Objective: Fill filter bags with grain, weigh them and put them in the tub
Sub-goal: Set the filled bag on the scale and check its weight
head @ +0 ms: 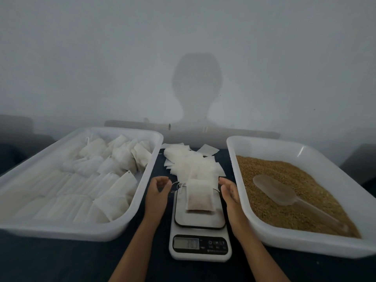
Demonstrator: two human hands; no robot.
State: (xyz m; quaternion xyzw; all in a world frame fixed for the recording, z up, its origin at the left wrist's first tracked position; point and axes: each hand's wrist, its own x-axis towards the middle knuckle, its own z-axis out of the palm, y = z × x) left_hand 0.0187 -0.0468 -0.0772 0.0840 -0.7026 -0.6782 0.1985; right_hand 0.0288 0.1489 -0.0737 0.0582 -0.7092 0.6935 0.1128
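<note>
Bare, both hands hover low over the dark table surface [61, 259], one on each side of the scale [200, 231]. Left hand [157, 190]: fingers loosely curled, gripping nothing; thin white string ends [176, 185] lie just beside its fingertips, and contact with them cannot be confirmed. Right hand [228, 190]: fingers relaxed and slightly bent, palm turned inward toward the scale, holding nothing, close to the bag's right edge but apparently apart from it.

Between the hands, one filled filter bag [200, 197] lies flat on the scale's platform, brownish contents showing through the white paper. The scale display [186, 243] is lit; its digits are too blurred to read.

Beyond the scale, a loose heap of empty filter bags [191, 161] rests on the table, its near edge touching or overlapping the weighed bag's far end.

On the left, a white plastic tub [130, 226] holds many filled bags [114, 159], some laid in rows, others piled toward the far end.

On the right, a second white tub [284, 239] holds brown grain [270, 206]. A translucent plastic scoop [274, 192] lies on the grain, bowl toward the far left, handle pointing to the near right.

A pale wall [101, 58] behind carries the shadow of a head and shoulders.
</note>
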